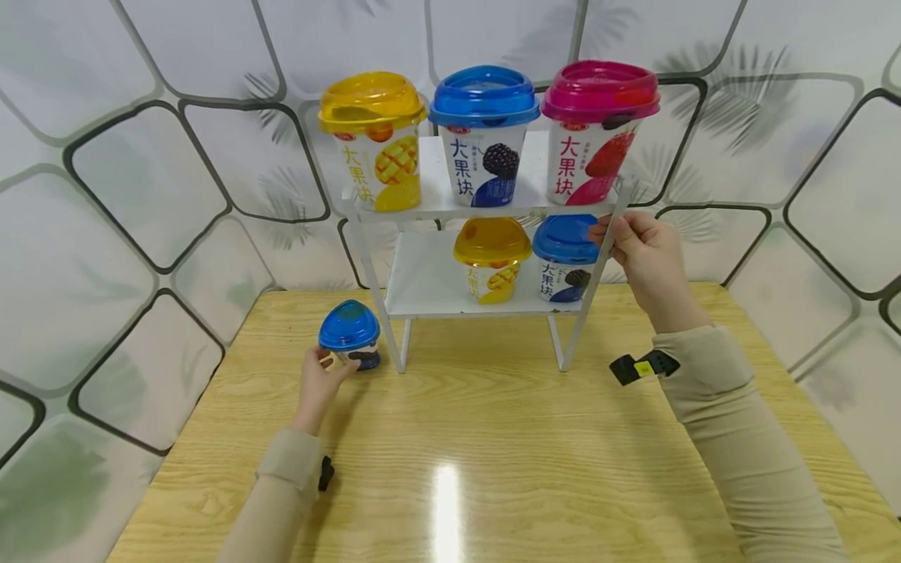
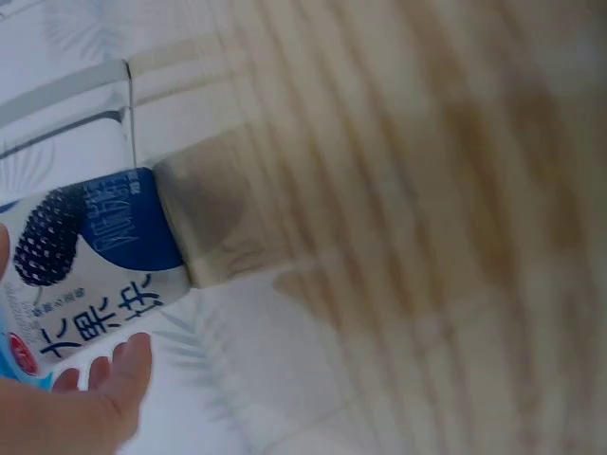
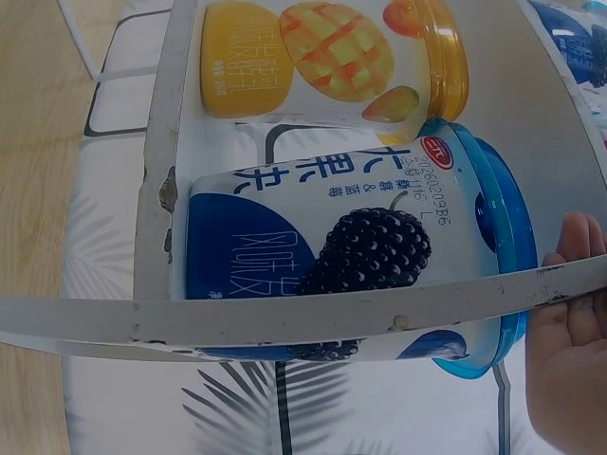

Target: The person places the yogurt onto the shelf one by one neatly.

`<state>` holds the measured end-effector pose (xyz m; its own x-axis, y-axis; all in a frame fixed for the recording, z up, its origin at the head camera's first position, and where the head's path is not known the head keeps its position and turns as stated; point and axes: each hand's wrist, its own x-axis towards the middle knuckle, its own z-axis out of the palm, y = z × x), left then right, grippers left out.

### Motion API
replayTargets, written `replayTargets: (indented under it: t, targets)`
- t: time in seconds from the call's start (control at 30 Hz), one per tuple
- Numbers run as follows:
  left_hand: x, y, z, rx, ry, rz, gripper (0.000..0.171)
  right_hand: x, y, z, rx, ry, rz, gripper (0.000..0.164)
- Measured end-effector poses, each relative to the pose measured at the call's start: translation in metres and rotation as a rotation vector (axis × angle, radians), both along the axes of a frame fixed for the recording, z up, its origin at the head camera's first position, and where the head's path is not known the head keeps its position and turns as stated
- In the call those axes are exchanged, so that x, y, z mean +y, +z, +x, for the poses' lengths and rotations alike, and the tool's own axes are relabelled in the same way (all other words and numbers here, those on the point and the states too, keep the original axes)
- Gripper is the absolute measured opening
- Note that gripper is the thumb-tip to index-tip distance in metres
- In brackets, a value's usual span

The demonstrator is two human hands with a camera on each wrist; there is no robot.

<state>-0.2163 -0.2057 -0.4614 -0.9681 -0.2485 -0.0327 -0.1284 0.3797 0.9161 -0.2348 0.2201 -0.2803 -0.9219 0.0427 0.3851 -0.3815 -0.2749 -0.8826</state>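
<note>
On the table, left of a white two-tier rack point(image 1: 450, 309), stands a blue-lidded yogurt cup point(image 1: 349, 328) with a blackberry picture. My left hand point(image 1: 324, 383) is spread about its lower body, thumb in front; in the left wrist view the fingers point(image 2: 128, 379) lie beside the cup point(image 2: 123, 242) with a narrow gap. My right hand point(image 1: 651, 262) is at the rack's right upright. Its fingertips pass behind that post toward the lid of another blackberry yogurt cup point(image 1: 566, 262) on the lower shelf; in the right wrist view the fingers point(image 3: 579, 242) are beside that lid point(image 3: 517, 256).
Yellow point(image 1: 376, 141), blue point(image 1: 486, 133) and pink-lidded point(image 1: 598, 129) yogurt cups line the upper shelf. A yellow-lidded cup point(image 1: 493, 258) sits left of the blue one below. The wooden table point(image 1: 464, 422) meets a patterned wall point(image 1: 141, 188) behind.
</note>
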Motion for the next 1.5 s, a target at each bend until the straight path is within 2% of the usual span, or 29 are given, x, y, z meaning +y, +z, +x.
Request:
replayTargets:
  t: [0.47,0.77,1.03,1.5]
  targets:
    - [-0.007,-0.007,-0.018,-0.011,-0.074,0.082,0.082,0.000,-0.001,0.001,-0.008,0.001,0.003,0.020]
    - [-0.012,-0.014,-0.030,0.028,-0.175,0.132,0.083,0.000,-0.001,0.001,-0.009,-0.001,0.000,0.022]
    - [-0.013,-0.016,-0.036,0.024,-0.259,0.168,0.083,0.000,-0.002,0.000,-0.004,-0.006,0.002,0.022]
    - [-0.009,-0.014,-0.038,0.035,-0.253,0.181,0.087,0.000,-0.002,-0.001,-0.006,-0.009,0.006,0.016]
